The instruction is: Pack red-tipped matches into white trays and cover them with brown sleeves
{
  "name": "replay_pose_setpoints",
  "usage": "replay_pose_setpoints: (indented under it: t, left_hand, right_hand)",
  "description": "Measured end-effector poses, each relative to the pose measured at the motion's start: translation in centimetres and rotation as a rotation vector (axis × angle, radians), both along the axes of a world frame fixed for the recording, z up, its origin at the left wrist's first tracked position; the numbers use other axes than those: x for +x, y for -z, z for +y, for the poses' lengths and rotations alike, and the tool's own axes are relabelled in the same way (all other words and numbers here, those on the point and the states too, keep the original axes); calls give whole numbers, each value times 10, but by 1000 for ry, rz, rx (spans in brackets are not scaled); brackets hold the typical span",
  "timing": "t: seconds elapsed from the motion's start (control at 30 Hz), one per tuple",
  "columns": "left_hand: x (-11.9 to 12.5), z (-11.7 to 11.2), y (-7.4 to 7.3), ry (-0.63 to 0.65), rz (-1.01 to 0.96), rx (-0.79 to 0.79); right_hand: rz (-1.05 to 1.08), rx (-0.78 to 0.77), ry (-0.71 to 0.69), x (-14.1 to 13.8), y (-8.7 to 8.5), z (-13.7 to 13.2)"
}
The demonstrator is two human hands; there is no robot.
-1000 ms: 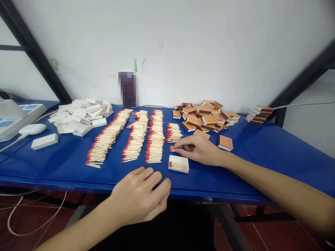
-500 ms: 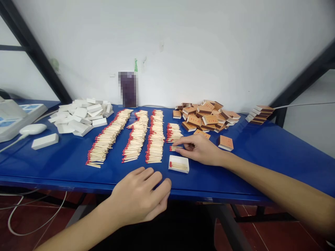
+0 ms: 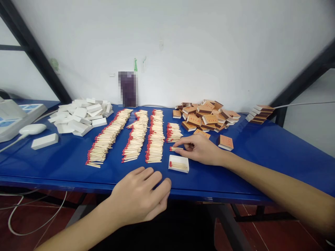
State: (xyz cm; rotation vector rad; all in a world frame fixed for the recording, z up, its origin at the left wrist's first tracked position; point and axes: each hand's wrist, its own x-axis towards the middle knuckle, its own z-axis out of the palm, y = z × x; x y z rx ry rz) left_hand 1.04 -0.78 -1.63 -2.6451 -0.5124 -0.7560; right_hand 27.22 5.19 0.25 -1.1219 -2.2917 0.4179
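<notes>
My right hand [image 3: 197,149] pinches a few red-tipped matches [image 3: 172,149] between thumb and forefinger, low over the tabletop. Just below those fingers lies a white matchbox tray [image 3: 179,169] with some matches inside, their red heads to the left. Above them is a short row of matches [image 3: 174,133]. Near the front edge rests my left hand [image 3: 142,193], its fingers curled in loosely; nothing shows in it, and the palm is hidden. Three longer rows of matches, the left row [image 3: 108,137], middle row [image 3: 135,136] and right row [image 3: 155,137], extend toward the wall.
White trays [image 3: 81,115] are heaped at the back left, with one single tray [image 3: 44,141] nearer. Orange matchbox sleeves [image 3: 206,116] form a pile at the back right; one matchbox [image 3: 225,142] lies apart. Stacked matchboxes [image 3: 261,114] stand farther right. A white cabled device [image 3: 32,129] sits left.
</notes>
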Motion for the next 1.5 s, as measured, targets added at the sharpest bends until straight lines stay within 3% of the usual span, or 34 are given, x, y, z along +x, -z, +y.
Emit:
replay_pose_setpoints:
  t: [1.5]
  left_hand:
    - [1,0,0,-2,1,1]
  right_hand:
    - [-20,-46,40,-4,-3,-1]
